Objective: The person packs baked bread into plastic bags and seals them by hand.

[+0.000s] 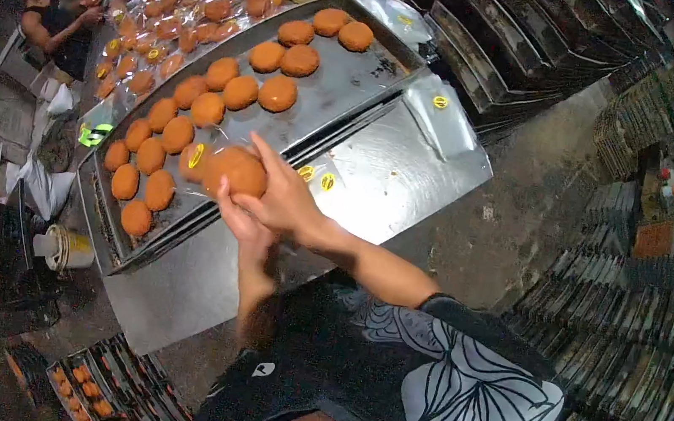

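Note:
Both of my hands are closed around a round orange-brown bun [238, 174], held over the near edge of a large metal tray [331, 95]. My right hand [282, 190] grips its right side, and my left hand [241, 217] holds it from below. Just left of the bun is a yellow oval label [197, 155], blurred, seemingly on clear plastic wrap; the edges of the wrap are hard to make out. Several unwrapped buns [240, 92] lie in rows on the tray, mostly along its far and left sides.
Clear plastic bags with yellow labels [442, 126] lie on the metal table [376, 173]. Wrapped buns [210, 6] are heaped beyond the tray. Another person [59, 25] sits at far left. Stacked dark trays [513, 38] stand at back right, more racks [621, 316] at right, a bucket [66, 249] at left.

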Demonstrator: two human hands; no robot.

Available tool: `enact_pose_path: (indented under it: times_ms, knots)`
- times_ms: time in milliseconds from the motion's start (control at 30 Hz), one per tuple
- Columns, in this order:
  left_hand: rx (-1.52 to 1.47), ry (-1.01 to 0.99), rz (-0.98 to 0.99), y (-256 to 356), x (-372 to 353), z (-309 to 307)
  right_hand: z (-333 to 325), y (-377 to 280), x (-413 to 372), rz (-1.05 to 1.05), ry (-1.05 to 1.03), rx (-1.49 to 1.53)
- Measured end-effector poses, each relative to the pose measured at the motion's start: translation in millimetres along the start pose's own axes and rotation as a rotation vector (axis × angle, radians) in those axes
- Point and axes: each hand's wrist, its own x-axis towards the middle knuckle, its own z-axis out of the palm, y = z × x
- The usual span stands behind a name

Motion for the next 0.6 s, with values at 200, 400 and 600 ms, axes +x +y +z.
enact_pose_path:
  times_ms: [200,400,600]
  knots:
    - [0.07,-0.406,-0.354,-113.1,16.5,-40.4,-77.4,75.5,34.3,0.395,-0.324,-0.088]
    - [0.818,-0.571,0.467,-292.8,17.0,-42.4,-59.2,74.1,133.6,-0.29,0.066,-0.083]
    - [0.867,-0.709,-0.117,-228.9,53.1,-72.0,-129.2,176.8,-111.0,0.485,-0.674,0.021]
